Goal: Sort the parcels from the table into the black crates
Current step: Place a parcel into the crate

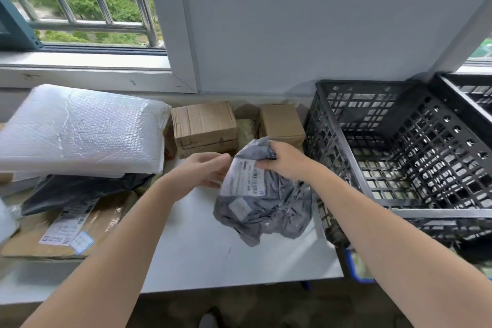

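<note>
A crumpled grey plastic parcel bag (266, 210) with a white label hangs above the white table (207, 255). My right hand (285, 160) is shut on the bag's top. My left hand (205, 170) touches the bag's left edge by the label, fingers curled. A black lattice crate (399, 141) stands at the right, with nothing visible inside. A second black crate (468, 96) sits behind it at the far right. Two brown cardboard boxes, one (203, 125) and another (281, 122), stand at the back of the table.
A large bubble-wrap parcel (80, 130) lies at the left on a dark bag (80, 192) and a flat brown labelled parcel (66, 229). A window with bars is behind. A blue item (356, 266) shows under the crate.
</note>
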Demonstrator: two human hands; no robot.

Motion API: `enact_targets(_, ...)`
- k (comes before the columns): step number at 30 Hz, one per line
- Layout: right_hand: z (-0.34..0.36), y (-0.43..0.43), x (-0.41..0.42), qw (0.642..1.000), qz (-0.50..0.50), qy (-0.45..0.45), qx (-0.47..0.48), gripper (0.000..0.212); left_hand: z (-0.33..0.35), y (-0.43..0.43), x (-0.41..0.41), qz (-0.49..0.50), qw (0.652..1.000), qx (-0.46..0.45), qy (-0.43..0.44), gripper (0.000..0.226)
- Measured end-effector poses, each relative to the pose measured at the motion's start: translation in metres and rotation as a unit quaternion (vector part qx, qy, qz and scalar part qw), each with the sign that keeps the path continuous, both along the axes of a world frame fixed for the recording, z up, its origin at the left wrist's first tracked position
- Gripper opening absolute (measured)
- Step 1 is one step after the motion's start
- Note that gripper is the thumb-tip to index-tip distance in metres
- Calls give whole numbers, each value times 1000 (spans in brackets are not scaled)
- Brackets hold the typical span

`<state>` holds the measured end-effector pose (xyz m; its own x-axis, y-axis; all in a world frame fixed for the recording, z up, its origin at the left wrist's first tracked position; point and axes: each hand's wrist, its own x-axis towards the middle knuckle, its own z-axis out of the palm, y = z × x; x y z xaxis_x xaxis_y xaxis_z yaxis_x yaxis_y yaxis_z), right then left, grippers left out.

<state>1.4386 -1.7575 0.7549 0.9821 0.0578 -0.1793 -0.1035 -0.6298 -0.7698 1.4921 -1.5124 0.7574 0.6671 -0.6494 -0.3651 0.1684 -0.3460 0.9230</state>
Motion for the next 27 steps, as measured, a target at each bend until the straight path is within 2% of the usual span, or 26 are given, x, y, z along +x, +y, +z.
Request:
enact_targets(3, 26, 15, 11, 996, 55, -33, -69, 27, 17, -10, 9, -59, 991, 92, -79, 17)
enact_targets(5, 42, 22, 18, 992, 39, -84, -89, 26, 23, -15, 12, -21, 987, 97, -126, 16)
enact_targets(7, 54, 25, 22, 983, 4, -153, -102, 31, 28, -16, 12, 38, 990, 54, -122, 22)
enact_targets(11, 65, 32, 24, 957, -81, -240, -139, 64, 27, -15, 11, 134, 986, -25, -93, 22)
enact_targets(14, 65, 37, 20, 921, -136, -304, -203, 72, 27, -18, 6, 192, 975, -78, -79, 22)
enact_targets(17, 61, 37, 13, 900, -224, -291, -235, 83, 29, -18, 5, 258, 950, -174, -29, 25)
enact_targets(19, 58, 33, 11, 918, -263, -241, -174, 93, 34, -19, 4, 295, 926, -235, 7, 26)
enact_targets(21, 61, 28, 14, 948, -262, -181, -18, 99, 38, -21, 4, 308, 913, -267, 24, 26)
enact_targets(23, 69, 21, 20, 949, -258, -147, 105, 102, 43, -23, 2, 282, 919, -274, 22, 30)
enact_targets(27, 86, 6, 30, 936, -232, -201, 171, 96, 60, -24, 4, 250, 931, -265, 12, 45)
